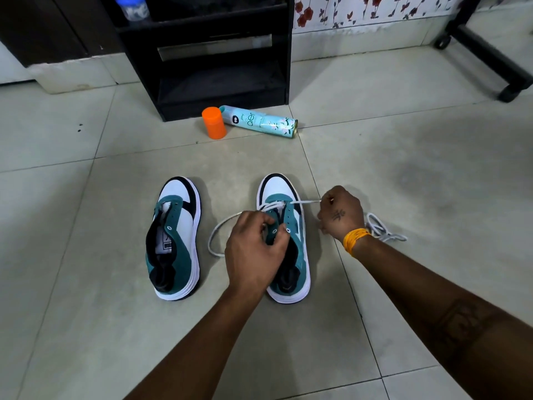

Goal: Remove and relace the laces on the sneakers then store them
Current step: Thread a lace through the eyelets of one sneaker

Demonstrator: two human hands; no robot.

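- On the pale tiled floor: two teal, white and black suede sneakers, toes pointing away; left sneaker unlaced.
- Left hand gripping the right sneaker's teal eyelet flap.
- Right hand pinching the white lace – taut from the front eyelets.
- Spare white lace bunched beside the right wrist.

Teal/white sneakers upright side by side; right one w/ white lace partly threaded.

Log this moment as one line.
left hand: holds right sneaker | right hand: pulls lace taut | left sneaker: unlaced
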